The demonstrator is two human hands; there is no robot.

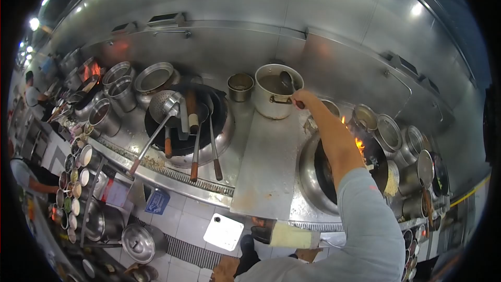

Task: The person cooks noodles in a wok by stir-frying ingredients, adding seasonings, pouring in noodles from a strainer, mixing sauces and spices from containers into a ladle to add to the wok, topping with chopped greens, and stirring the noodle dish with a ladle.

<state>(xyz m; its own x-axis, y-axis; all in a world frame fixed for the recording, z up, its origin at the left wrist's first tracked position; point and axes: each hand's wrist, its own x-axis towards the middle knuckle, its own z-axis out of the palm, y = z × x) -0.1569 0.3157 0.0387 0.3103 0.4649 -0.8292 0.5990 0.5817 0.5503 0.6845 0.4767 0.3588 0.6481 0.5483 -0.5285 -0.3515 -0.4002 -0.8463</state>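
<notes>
My right arm, in a grey sleeve, reaches forward over the right-hand wok burner. At its end, my right hand [304, 97] is closed around the handle of a ladle [285, 79]. The ladle's dark bowl is at the mouth of a tall metal pot [272, 107], inside the far right of its rim. Liquid shows in the pot. Beneath my forearm, flames [359, 145] rise around a dark wok [379, 169], which the arm partly hides. I cannot see my left hand.
Left stands another wok [224, 125] holding a skimmer [163, 105] and several long-handled tools. Metal pots line the back and right of the range. A small pot [240, 87] sits beside the tall one. Below are a white stool [223, 232] and a floor grate. Other people work far left.
</notes>
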